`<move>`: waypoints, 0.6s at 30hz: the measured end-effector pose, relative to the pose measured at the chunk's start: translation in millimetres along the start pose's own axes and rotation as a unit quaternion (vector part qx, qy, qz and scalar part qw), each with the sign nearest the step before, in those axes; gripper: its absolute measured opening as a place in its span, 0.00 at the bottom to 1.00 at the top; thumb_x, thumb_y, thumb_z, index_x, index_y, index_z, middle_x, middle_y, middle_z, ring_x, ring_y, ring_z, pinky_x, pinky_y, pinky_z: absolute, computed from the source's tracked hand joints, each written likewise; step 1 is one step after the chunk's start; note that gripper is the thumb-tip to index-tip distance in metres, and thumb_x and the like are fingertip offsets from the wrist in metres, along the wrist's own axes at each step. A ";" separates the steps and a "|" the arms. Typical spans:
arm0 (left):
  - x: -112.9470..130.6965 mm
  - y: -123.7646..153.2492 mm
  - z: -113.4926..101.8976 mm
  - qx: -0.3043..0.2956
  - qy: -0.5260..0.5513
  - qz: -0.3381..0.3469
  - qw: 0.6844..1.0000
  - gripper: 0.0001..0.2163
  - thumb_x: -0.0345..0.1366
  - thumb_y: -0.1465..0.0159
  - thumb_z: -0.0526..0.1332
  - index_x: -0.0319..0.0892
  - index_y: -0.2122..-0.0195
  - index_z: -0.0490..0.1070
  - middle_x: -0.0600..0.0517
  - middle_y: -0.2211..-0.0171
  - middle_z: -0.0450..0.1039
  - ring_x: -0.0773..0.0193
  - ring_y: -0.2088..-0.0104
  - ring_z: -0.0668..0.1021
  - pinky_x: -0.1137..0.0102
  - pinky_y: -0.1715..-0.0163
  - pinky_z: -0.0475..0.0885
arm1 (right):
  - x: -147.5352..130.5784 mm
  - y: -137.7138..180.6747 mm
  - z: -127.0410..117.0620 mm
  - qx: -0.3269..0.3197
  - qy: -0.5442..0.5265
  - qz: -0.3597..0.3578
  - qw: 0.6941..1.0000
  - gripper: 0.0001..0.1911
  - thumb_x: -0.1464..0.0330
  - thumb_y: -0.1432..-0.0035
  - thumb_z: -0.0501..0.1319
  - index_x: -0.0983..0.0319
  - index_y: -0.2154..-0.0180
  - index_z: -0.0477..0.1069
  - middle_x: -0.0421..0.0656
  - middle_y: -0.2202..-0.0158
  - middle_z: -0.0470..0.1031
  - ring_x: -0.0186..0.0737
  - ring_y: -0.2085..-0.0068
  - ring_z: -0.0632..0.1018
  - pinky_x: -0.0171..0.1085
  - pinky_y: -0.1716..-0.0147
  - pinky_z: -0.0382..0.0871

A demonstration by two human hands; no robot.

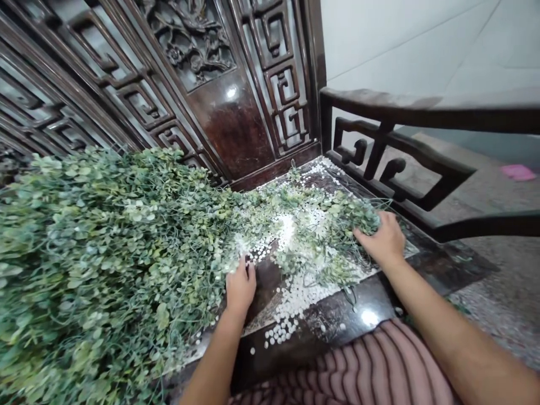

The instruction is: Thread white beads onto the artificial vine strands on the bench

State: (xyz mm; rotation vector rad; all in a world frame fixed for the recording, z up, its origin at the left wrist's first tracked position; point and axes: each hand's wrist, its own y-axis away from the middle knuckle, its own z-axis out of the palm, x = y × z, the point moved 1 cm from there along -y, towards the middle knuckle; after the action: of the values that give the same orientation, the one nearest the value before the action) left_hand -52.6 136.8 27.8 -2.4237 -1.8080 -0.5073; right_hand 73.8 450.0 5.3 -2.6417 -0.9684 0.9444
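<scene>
My left hand [241,286] is at the right edge of a big heap of green leafy sprigs [126,242], beside scattered small white beads [291,295]. Its index finger and thumb point forward and stand apart; I see nothing held in it. On the right, my right hand [386,241] touches the end of a smaller pile of leafy sprigs [337,211], its thumb and fingers spread around the leaves. Some fingertips are hidden by the foliage. White beads lie thickly under and between these sprigs on the dark wooden seat [266,281].
A carved dark wooden backrest [236,129] rises behind the seat. To the right runs an openwork armrest [422,121]. Past it, a pink item [518,172] lies on the speckled floor [502,197]. My striped clothing [358,365] is close to the seat's front edge.
</scene>
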 end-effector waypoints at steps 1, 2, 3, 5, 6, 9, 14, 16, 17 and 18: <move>-0.3 -8.0 2.9 -0.006 0.003 -0.031 0.999 0.24 0.38 0.36 0.46 0.37 0.40 0.55 0.37 0.54 0.73 0.48 0.53 0.75 0.50 0.49 0.64 | -0.1 0.0 0.0 -0.001 0.001 0.002 1.000 0.24 0.56 0.58 0.57 0.62 0.59 0.63 0.51 0.58 0.66 0.54 0.57 0.70 0.48 0.61 0.66; 2.8 -18.0 6.0 -0.001 0.012 -0.055 0.998 0.25 0.39 0.36 0.47 0.37 0.39 0.53 0.36 0.52 0.71 0.47 0.52 0.74 0.49 0.50 0.64 | 0.0 0.0 0.1 -0.001 0.000 0.002 1.000 0.24 0.56 0.58 0.57 0.62 0.59 0.64 0.51 0.58 0.66 0.54 0.57 0.70 0.48 0.61 0.66; 8.5 -29.6 8.7 0.014 0.025 -0.070 0.997 0.26 0.40 0.37 0.48 0.36 0.39 0.51 0.35 0.48 0.67 0.46 0.50 0.72 0.50 0.49 0.63 | 0.1 0.1 0.4 0.000 0.000 0.002 1.000 0.24 0.56 0.58 0.57 0.62 0.60 0.64 0.51 0.58 0.67 0.54 0.57 0.70 0.47 0.61 0.66; 23.1 -55.1 12.4 0.063 0.051 -0.080 0.993 0.27 0.41 0.37 0.49 0.33 0.39 0.51 0.34 0.41 0.57 0.48 0.42 0.65 0.55 0.44 0.60 | 0.4 0.3 1.0 0.008 0.000 -0.001 1.000 0.23 0.56 0.58 0.57 0.62 0.61 0.64 0.50 0.59 0.67 0.53 0.57 0.70 0.47 0.61 0.66; 30.0 -67.9 13.0 0.091 0.061 -0.081 0.991 0.27 0.41 0.37 0.49 0.31 0.39 0.52 0.34 0.39 0.53 0.50 0.40 0.61 0.58 0.42 0.58 | 0.4 0.3 1.2 0.013 0.000 -0.004 1.000 0.22 0.56 0.58 0.57 0.61 0.61 0.63 0.49 0.59 0.67 0.53 0.58 0.70 0.46 0.62 0.66; 41.6 -100.2 11.2 0.149 0.071 -0.097 0.982 0.27 0.42 0.37 0.48 0.27 0.42 0.55 0.31 0.40 0.53 0.50 0.39 0.60 0.61 0.42 0.57 | 0.2 0.2 1.0 0.022 0.002 -0.009 1.000 0.21 0.56 0.57 0.56 0.60 0.63 0.63 0.48 0.61 0.67 0.52 0.59 0.70 0.45 0.64 0.66; 28.0 -127.1 4.5 0.180 0.056 -0.107 0.976 0.20 0.41 0.39 0.49 0.32 0.54 0.69 0.31 0.50 0.66 0.45 0.47 0.68 0.54 0.49 0.64 | 1.4 -0.8 0.1 0.021 -0.002 -0.008 1.000 0.19 0.55 0.57 0.56 0.60 0.65 0.63 0.47 0.65 0.67 0.52 0.61 0.71 0.44 0.66 0.66; 18.3 -133.5 3.4 0.179 0.045 -0.106 0.977 0.16 0.37 0.40 0.49 0.34 0.58 0.70 0.33 0.56 0.70 0.46 0.51 0.70 0.53 0.53 0.65 | 3.0 -1.3 0.3 0.021 -0.013 -0.008 1.000 0.19 0.55 0.57 0.56 0.59 0.64 0.63 0.46 0.64 0.67 0.51 0.61 0.71 0.44 0.66 0.66; 14.3 -137.1 3.2 0.176 0.039 -0.098 0.979 0.15 0.35 0.40 0.49 0.34 0.60 0.71 0.34 0.59 0.71 0.47 0.52 0.71 0.53 0.54 0.66 | 3.8 -1.6 0.6 0.019 -0.019 -0.005 1.000 0.19 0.55 0.56 0.56 0.59 0.64 0.63 0.46 0.64 0.67 0.51 0.61 0.71 0.43 0.66 0.66; 11.3 -141.2 3.3 0.172 0.035 -0.081 0.981 0.14 0.33 0.41 0.49 0.34 0.61 0.71 0.35 0.61 0.72 0.47 0.54 0.72 0.53 0.55 0.67 | 4.7 -1.9 0.8 0.015 -0.024 0.000 1.000 0.20 0.54 0.56 0.56 0.59 0.63 0.63 0.46 0.64 0.67 0.51 0.61 0.72 0.43 0.66 0.66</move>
State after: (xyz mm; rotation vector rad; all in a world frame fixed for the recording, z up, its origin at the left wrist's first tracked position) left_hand -182.2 190.8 9.0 -2.0217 -1.8910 -0.2584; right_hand 75.1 454.3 3.0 -2.6062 -0.9559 1.0201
